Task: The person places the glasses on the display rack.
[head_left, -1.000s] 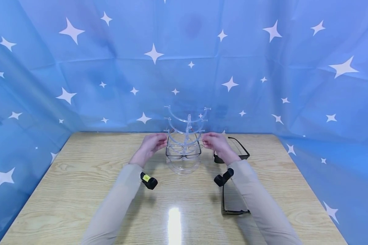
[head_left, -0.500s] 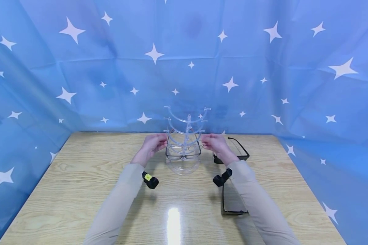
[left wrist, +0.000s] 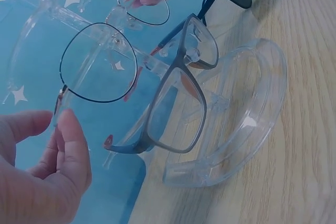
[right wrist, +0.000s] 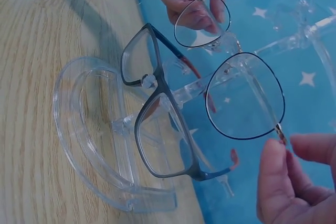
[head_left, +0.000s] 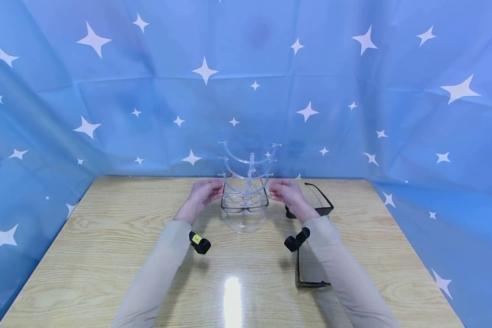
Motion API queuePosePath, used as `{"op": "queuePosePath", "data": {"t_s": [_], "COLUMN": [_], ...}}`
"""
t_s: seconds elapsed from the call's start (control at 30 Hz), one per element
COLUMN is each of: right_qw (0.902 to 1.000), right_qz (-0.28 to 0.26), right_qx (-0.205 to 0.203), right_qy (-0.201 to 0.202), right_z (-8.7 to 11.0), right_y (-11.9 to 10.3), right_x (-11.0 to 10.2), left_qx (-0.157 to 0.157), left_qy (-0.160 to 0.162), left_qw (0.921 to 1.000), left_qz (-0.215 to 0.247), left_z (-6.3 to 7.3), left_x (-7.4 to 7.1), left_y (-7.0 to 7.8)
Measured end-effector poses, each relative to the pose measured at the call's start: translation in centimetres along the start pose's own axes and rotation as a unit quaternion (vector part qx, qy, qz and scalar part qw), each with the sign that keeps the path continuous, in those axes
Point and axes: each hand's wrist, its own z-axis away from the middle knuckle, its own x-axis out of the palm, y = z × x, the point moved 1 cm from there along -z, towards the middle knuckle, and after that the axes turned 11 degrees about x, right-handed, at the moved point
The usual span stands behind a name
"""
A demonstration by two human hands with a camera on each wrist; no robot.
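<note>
The round thin-rimmed glasses (left wrist: 98, 62) are at the clear display stand (head_left: 246, 229), held up between the person's two hands over the light wooden table (head_left: 119, 255). Their long axis, across the two lenses, runs from the left hand (head_left: 205, 191) to the right hand (head_left: 287, 191), close to parallel with the table's far edge and near level in the head view. The lenses face the near side, toward the person, and the sides fold back toward the blue starred backdrop (head_left: 246, 100). The left hand pinches the left end of the frame at the hinge between thumb and fingers; the right hand pinches the other end in the same way, so both have a grasp on the glasses. The bridge lies at a clear peg of the stand, though whether it bears on the peg is hard to say from these angles. Just below, the grey rectangular glasses (right wrist: 161, 81) sit on a lower tier, their axis running the same way, lenses to the near side and reddish-tipped temples pointing back. Bare curved arms of the stand rise above both pairs. Beside the right hand, dark sunglasses (head_left: 325, 210) rest on the table, one temple stretching toward the backdrop.
</note>
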Motion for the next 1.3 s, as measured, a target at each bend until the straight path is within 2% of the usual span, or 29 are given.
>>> {"op": "queuePosePath", "data": {"t_s": [0.17,0.3,0.43,0.6,0.77,0.97,1.17,1.3], "right_qw": [0.9999,0.9996,0.9992,0.9986,0.9979,0.9983,0.9979,0.9972], "right_qz": [0.004,0.026,0.038,0.037,0.038,0.024,0.033,0.037], "right_qx": [-0.006,0.000,-0.005,-0.021,-0.034,-0.034,-0.041,-0.052], "right_qy": [-0.007,-0.006,-0.010,-0.030,-0.039,-0.040,-0.038,-0.039], "right_z": [0.8,1.8,3.0,4.7,6.2,7.6,9.1,9.9], "right_y": [0.3,0.8,1.4,2.1,3.1,4.2,5.1,5.7], "right_x": [-0.7,-1.4,-2.1,-2.8,-3.4,-4.3,-5.3,-6.1], "left_qx": [0.016,0.034,0.054,0.076,0.090,0.106,0.133,0.150], "left_qy": [0.009,0.021,0.011,-0.010,-0.034,-0.067,-0.101,-0.128], "left_qw": [0.9992,0.9983,0.9974,0.9948,0.9922,0.9857,0.9759,0.9666], "left_qz": [-0.035,-0.043,-0.046,-0.066,-0.079,-0.113,-0.141,-0.164], "left_z": [1.0,2.3,4.0,6.1,7.7,8.8,9.4,9.6], "left_x": [-0.8,-1.5,-2.0,-1.9,-1.0,0.4,2.1,3.2], "left_y": [0.0,0.2,0.4,0.1,-0.6,-1.7,-3.0,-4.0]}}
